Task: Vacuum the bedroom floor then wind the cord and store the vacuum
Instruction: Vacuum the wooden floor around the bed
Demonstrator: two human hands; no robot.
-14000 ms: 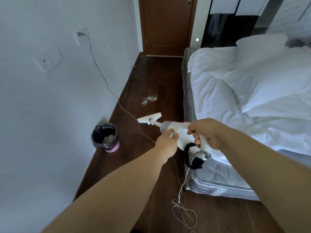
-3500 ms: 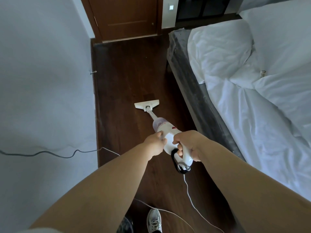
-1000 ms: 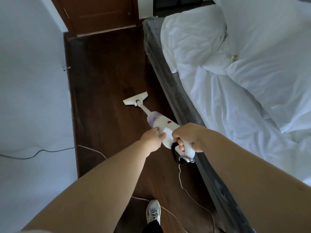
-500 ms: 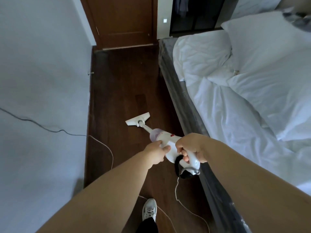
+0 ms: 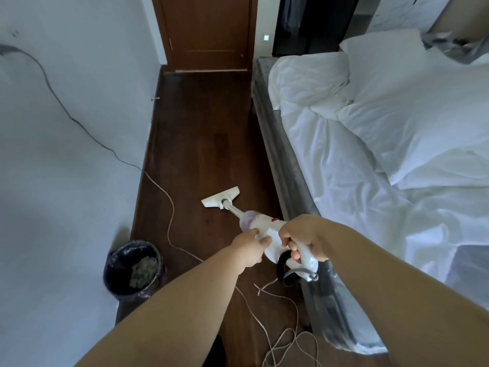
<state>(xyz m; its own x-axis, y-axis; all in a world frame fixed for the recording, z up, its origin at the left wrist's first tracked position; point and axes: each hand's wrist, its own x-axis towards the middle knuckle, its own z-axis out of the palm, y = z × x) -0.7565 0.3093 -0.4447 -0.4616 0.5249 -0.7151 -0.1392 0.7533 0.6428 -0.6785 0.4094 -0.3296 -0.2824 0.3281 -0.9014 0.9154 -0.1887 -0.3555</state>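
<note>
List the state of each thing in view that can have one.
Vacuum: head on the floor, gripped by both hands.
Left hand: holds the body.
Right hand: grips the handle.
Cord: unwound, loose on the floor.
Door: closed.
Bin: upright, lined, partly filled.
Bed: unmade.

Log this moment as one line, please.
phase: vacuuming | right hand: grips handle | left hand: holds vacuum body | nozzle: on floor | cord: unwound

A home bedroom. Bed (image 5: 304,165) with rumpled white sheets (image 5: 357,160) and pillows (image 5: 412,102) fills one side. Dark wood floor (image 5: 206,144) runs alongside the bed to a brown door (image 5: 209,33). Lined trash bin (image 5: 133,268) against the white wall (image 5: 66,181) opposite the bed.
</note>
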